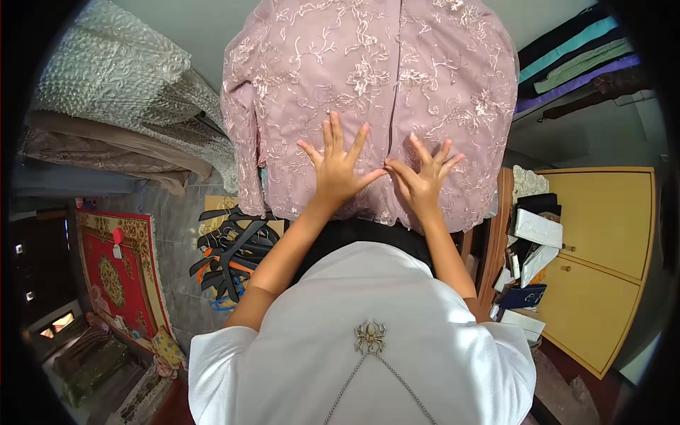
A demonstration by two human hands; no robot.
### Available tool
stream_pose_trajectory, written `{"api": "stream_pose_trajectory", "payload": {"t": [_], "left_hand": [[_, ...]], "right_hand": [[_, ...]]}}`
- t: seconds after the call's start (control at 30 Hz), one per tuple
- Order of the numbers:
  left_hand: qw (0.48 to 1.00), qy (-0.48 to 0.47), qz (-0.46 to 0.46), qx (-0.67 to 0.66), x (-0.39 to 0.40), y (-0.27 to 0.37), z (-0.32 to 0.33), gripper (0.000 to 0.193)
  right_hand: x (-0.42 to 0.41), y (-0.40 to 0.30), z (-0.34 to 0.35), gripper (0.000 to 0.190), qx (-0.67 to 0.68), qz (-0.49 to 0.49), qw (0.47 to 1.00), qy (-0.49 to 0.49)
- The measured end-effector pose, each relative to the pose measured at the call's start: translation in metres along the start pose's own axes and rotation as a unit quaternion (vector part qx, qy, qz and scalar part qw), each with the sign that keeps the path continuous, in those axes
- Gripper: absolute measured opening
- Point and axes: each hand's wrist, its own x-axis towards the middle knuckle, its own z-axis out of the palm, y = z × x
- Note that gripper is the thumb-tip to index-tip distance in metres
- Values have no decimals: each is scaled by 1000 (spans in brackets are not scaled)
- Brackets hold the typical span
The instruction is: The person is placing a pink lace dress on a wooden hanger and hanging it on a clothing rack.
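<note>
A dusty-pink embroidered lace garment (319, 79) with a long sleeve at the left and a front opening down its middle spreads out before me. My left hand (340, 164) lies on its lower part, left of the opening, with the fingers spread. Just right of the opening, my right hand (425, 175) rests on the fabric, its fingers also apart. The two thumbs point inward and meet or nearly meet at the opening's edge. Neither hand has plainly gripped the cloth. The garment's lower hem is close to my body, and its top runs out of view.
Black, orange and blue hangers (234, 255) are heaped at the left. White beaded fabric (117, 69) hangs at upper left, above a red patterned rug (114, 271). Folded cloths (579, 58) are at upper right. Clutch bags (537, 228) are piled beside a yellow cabinet (600, 223).
</note>
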Motion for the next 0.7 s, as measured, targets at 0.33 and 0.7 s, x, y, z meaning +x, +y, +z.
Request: {"api": "stream_pose_trajectory", "payload": {"t": [0.33, 0.7], "left_hand": [[1000, 14, 19, 20, -1, -5, 7, 94], [999, 37, 29, -16, 20, 2, -14, 101]], "right_hand": [[33, 0, 1, 15, 2, 21, 998, 58], [37, 1, 2, 12, 10, 81, 997, -11]]}}
